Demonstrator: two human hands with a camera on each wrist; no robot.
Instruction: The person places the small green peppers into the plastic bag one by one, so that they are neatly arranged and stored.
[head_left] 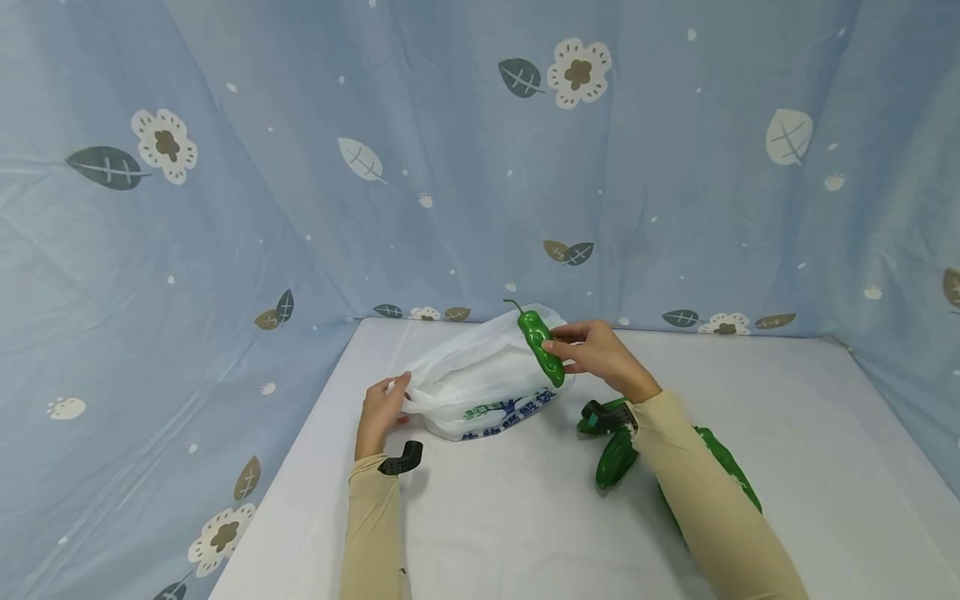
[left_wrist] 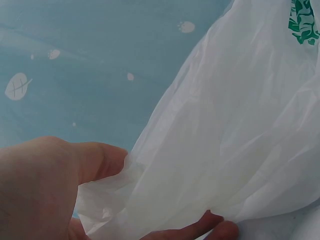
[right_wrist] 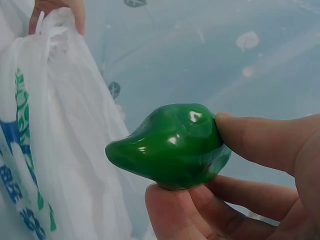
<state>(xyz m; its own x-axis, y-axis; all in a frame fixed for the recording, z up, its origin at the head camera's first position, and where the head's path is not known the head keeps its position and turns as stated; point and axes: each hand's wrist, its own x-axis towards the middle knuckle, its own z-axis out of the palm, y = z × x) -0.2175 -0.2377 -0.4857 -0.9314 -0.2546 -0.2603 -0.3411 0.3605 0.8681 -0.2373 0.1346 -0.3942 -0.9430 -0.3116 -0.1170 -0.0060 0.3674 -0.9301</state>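
Pinched in the left hand (head_left: 382, 412): near end of a printed white plastic bag (head_left: 480, 392), mouth partly open. Right hand (head_left: 600, 357) clamps a green chili pepper (head_left: 536, 335) beside the bag's right end. Advisable: spread the mouth wider; keep the stem clear.

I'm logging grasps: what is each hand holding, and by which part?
The right hand pinches a green pepper around the middle of its body; the left hand holds a white plastic bag by its left end.
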